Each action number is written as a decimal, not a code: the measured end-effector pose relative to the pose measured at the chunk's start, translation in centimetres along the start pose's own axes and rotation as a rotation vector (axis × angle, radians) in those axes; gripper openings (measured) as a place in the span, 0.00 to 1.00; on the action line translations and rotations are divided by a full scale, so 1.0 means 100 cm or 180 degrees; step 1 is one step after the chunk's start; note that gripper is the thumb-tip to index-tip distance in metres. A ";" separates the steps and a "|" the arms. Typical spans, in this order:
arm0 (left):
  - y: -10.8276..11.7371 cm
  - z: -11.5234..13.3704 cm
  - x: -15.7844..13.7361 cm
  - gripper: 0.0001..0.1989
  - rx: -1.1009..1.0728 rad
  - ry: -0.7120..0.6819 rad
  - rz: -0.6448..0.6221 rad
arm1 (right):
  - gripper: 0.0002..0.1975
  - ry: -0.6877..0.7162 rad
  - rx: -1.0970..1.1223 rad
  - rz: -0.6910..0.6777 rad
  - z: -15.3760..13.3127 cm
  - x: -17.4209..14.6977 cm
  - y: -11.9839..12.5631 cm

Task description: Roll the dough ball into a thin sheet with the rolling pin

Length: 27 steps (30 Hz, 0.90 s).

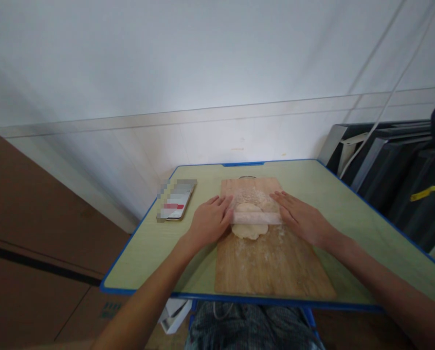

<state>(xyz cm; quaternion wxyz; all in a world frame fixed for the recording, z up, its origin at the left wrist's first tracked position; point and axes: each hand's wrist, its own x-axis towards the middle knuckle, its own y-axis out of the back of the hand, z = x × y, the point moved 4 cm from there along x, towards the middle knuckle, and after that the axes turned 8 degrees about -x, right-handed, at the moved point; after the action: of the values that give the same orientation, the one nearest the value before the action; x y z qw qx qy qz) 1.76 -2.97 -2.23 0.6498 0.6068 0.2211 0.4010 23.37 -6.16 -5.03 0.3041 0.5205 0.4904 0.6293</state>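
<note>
fingers (284, 198) apparently at either end of the rolling pin (256, 218), dough (249, 232) between

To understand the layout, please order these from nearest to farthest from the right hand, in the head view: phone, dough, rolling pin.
1. Rolling pin: its end under the right hand.
2. Dough: leftward, partly beneath the rolling pin.
3. Phone: farther left, past the left hand.

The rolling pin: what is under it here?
Pale, flattened dough shows on both sides of the rolling pin, on a wooden board. Whatever lies directly beneath the pin is covered, so its surface there cannot be seen.
</note>
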 end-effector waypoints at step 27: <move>-0.002 -0.003 0.000 0.23 -0.0028 -0.0033 -0.0059 | 0.27 0.0240 0.0020 -0.0139 -0.011 -0.005 0.010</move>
<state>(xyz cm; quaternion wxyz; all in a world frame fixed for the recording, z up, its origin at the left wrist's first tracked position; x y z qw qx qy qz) 1.54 -2.76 -2.44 0.6572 0.6039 0.2216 0.3928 22.60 -7.22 -4.24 0.2974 0.4866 0.5147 0.6402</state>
